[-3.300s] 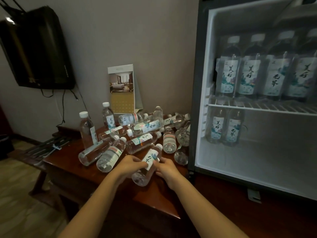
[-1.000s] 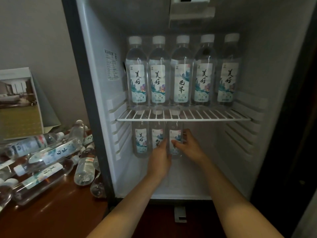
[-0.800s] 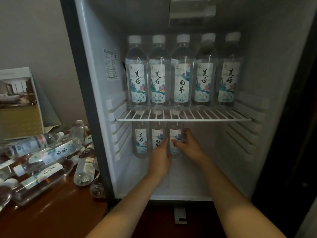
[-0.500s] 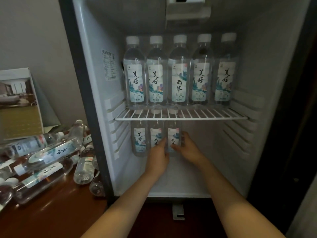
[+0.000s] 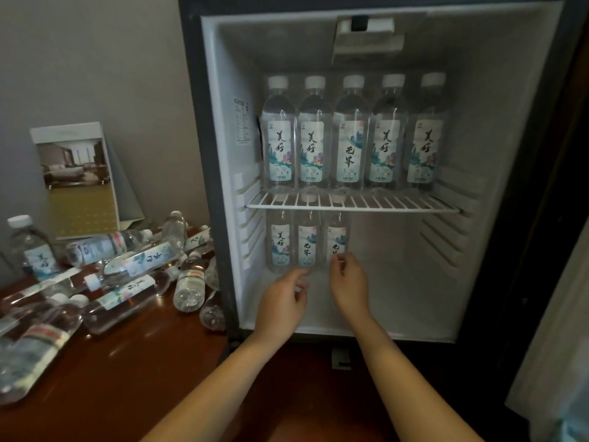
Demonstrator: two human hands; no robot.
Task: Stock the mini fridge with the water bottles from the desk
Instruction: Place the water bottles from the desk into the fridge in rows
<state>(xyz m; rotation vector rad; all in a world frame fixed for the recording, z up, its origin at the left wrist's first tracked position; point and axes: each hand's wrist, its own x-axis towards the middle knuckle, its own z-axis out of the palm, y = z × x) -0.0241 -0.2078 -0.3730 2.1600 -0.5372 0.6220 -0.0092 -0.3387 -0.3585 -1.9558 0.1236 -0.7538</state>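
The mini fridge [image 5: 478,282] stands open on the desk [image 5: 134,371]. Five labelled water bottles [image 5: 350,148] stand in a row on its wire shelf [image 5: 398,204]. Below the shelf three bottles stand at the back left; the rightmost one [image 5: 337,237] has free floor to its right. My left hand [image 5: 283,301] and my right hand [image 5: 349,282] hover just in front of these lower bottles with fingers loosely curled and nothing in them. My right fingertips are at the base of the rightmost bottle. A heap of several bottles [image 5: 134,263] lies on the desk left of the fridge.
One bottle [image 5: 32,247] stands upright at the desk's far left. A folded card with a room photo [image 5: 79,177] leans on the wall behind the heap. The fridge's dark frame [image 5: 204,186] separates the heap from the interior. A pale curtain edge [image 5: 548,362] shows at right.
Both hands carried a bottle from the desk into the fridge and stood it as the third in the lower row. They have now let go and drawn back slightly.
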